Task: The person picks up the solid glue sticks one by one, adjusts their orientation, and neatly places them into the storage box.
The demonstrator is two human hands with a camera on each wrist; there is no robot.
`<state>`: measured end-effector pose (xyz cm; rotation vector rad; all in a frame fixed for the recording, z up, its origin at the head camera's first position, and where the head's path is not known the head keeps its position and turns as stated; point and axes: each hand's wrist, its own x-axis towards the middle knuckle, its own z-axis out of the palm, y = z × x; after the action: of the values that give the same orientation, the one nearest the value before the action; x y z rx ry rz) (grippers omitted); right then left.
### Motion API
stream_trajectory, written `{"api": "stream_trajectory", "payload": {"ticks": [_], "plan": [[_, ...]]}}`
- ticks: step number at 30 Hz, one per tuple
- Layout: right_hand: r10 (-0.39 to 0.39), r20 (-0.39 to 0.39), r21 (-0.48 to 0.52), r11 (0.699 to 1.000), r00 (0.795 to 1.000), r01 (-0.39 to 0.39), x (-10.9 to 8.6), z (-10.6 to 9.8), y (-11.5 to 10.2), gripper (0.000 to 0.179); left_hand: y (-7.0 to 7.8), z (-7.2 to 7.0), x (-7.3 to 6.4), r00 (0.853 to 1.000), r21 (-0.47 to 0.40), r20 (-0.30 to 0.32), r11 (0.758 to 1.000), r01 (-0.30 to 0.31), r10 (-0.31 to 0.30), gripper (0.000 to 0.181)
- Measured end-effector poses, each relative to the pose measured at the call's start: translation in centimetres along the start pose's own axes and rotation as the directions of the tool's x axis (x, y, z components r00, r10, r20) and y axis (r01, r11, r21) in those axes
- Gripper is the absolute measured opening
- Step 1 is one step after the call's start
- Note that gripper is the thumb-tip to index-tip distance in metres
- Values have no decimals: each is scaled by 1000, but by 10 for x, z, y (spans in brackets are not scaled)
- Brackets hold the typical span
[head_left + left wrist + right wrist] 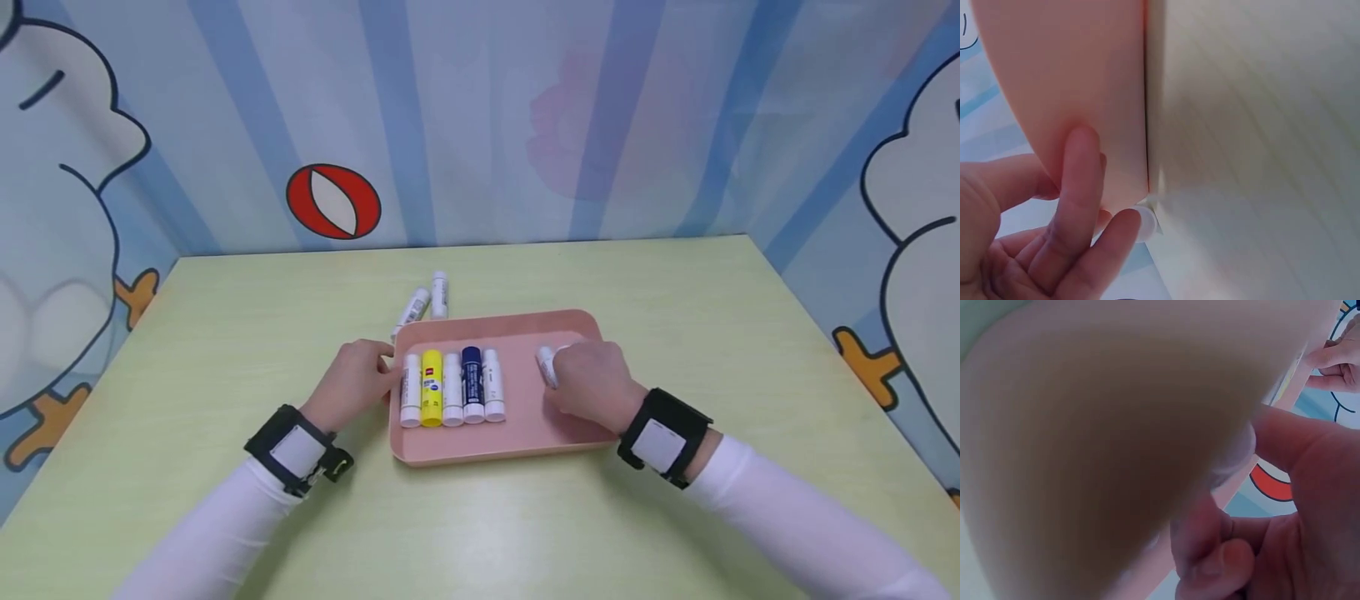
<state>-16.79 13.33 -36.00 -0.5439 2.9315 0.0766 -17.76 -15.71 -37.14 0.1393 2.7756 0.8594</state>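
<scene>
My left hand point(356, 379) pinches the left rim of a pink tray point(517, 446), with fingertips point(1082, 140) against its outer wall. Inside the tray's left half, several glue sticks lie side by side: white ones point(492, 387), a yellow one point(431, 387) and one with a dark blue label point(472, 385). Over the right half, my right hand point(596, 383) holds a white glue stick point(547, 367) between thumb and fingers. The stick's rounded end point(1238, 450) shows between the fingers in the right wrist view; the hand covers the rest.
Behind the tray's back left corner are two more white glue sticks, one slanted point(412, 312) and one straight point(439, 295). The pale table point(480, 533) meets a striped blue backdrop point(487, 125) at its far edge. Black bands with cameras circle both wrists.
</scene>
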Motion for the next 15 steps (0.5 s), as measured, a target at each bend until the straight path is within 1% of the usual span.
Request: {"api": "stream_trajectory", "payload": {"ticks": [5,7,11,15], "plan": [[-39,21,-105,994,999,41,2,1,-3,33,0,0,0,1000,-3,-2,1000,5,-5,38],[-50,30,-128,990,998,53,2,2,-4,33,0,1,0,1000,-3,-4,1000,1,-1,38],[-50,46,-126,991,998,55,2,2,-5,33,0,0,0,1000,-11,-4,1000,3,-3,38],[-26,58,-104,994,998,32,1,1,-4,37,-1,1,0,1000,-17,-4,1000,7,-7,38]]}}
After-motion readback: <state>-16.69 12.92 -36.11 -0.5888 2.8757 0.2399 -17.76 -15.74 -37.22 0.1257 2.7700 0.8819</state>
